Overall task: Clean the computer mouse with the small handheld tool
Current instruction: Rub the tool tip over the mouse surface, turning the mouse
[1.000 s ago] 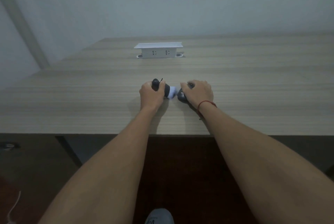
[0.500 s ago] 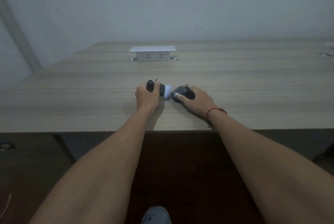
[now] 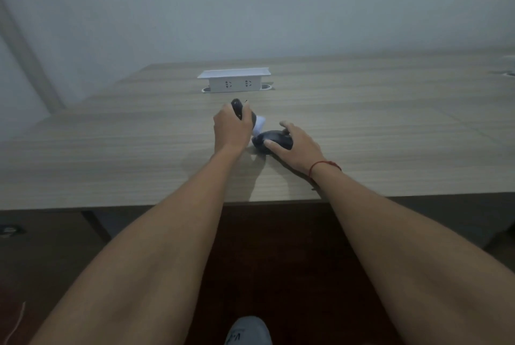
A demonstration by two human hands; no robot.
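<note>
left hand (image 3: 231,131) fisted round cleaning tool (image 3: 245,116); right hand (image 3: 295,146) clasps mouse (image 3: 274,141).

Tool (image 3: 242,112) mostly hidden (left grip)

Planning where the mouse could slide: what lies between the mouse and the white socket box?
In the head view, mostly bare table; only the tool's white tip sits by the mouse, short of the socket box.

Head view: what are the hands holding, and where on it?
Left hand grips the handheld tool round its dark handle; right hand pins the mouse by its sides.
</note>
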